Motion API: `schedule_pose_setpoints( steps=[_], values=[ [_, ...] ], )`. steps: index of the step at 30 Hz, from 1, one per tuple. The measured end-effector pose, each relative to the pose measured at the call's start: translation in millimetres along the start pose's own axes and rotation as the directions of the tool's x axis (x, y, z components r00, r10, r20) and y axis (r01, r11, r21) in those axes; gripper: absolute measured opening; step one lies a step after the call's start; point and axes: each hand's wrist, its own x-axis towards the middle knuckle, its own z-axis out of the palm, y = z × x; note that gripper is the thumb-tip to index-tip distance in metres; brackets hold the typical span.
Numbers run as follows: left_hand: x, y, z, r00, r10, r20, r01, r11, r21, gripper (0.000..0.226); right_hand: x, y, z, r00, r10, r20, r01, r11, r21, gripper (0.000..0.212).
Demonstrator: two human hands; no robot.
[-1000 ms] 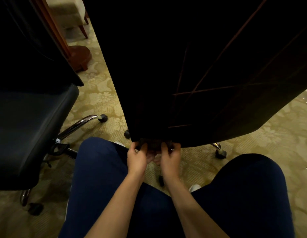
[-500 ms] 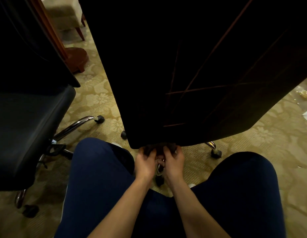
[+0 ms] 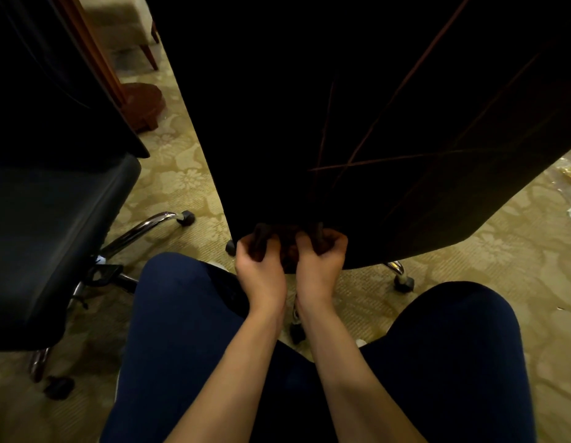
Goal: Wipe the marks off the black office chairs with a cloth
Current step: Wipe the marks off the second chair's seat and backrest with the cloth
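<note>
Hands (image 3: 290, 266) gripping dark crumpled cloth (image 3: 279, 239)

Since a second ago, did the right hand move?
Yes. The right hand, gripping the cloth, has moved up the picture; its knuckles now overlap the black office chair's lower edge.

Black chair (image 3: 357, 107) cut off at top; dark cloth (image 3: 277, 243) barely distinguishable between hands.

hands (image 3: 290, 266) gripping dark cloth (image 3: 277, 241), chair (image 3: 373, 123)
</note>
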Motion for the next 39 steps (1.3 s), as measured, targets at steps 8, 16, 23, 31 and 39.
schedule_pose_setpoints(
  steps=[8, 16, 23, 31, 39],
  values=[
    [8, -34, -4, 0.966, -0.239, -0.094, 0.244, 0.969, 0.035, 0.014, 6, 39, -2, 0.841, 0.540, 0.003, -0.522, 0.812, 0.260, 0.028],
    [11, -24, -3, 0.984, -0.175, -0.037, 0.174, 0.985, -0.018, 0.016, 13, 18, -3, 0.877, 0.478, 0.045, -0.476, 0.854, 0.208, 0.011],
    [10, -7, 14, 0.999, -0.029, -0.013, 0.029, 0.999, -0.033, 0.023, 14, -4, -2, 0.903, 0.426, 0.061, -0.428, 0.876, 0.221, 0.010],
    [24, -17, 2, 0.981, -0.186, -0.054, 0.192, 0.972, 0.138, 0.022, 15, 9, 5, 0.840, 0.541, 0.039, -0.540, 0.828, 0.153, 0.007],
    [12, 24, 25, 0.979, -0.200, -0.023, 0.184, 0.935, -0.305, 0.052, 20, -31, 17, 0.952, 0.306, -0.006, -0.295, 0.924, 0.245, 0.013]
  ],
)
